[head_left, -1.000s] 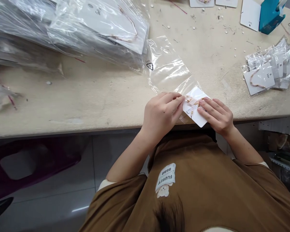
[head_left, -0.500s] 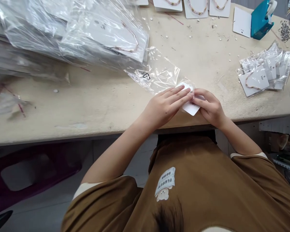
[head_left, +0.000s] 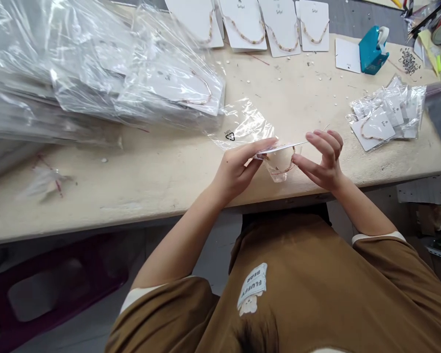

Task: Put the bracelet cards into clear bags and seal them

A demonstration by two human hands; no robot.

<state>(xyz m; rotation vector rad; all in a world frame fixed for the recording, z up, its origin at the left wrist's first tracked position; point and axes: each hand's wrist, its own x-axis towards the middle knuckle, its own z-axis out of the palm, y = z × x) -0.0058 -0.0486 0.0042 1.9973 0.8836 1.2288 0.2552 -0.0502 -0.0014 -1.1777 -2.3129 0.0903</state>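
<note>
Between my hands is a white card (head_left: 284,147), tilted nearly edge-on, with a beaded bracelet (head_left: 289,167) hanging in a loop below it. Clear plastic shows around the loop. My left hand (head_left: 238,169) pinches the card's left end, thumb and fingers closed. At the other end, my right hand (head_left: 323,159) has its curled fingertips by the card's edge and its thumb against the bracelet. A clear plastic bag (head_left: 248,122) with a recycling mark lies flat just beyond my left hand.
A big heap of clear-bagged cards (head_left: 132,73) covers the table's left back. Several bracelet cards (head_left: 282,29) line the far edge. On the right are a teal tape dispenser (head_left: 373,54), small metal parts (head_left: 409,62) and a pile of bagged cards (head_left: 378,128). A purple stool (head_left: 59,289) stands below.
The card has turned from lying flat under my left hand to nearly edge-on, showing the bracelet. My left hand now grips its end, and my right fingers have lifted and spread. The view has shifted.
</note>
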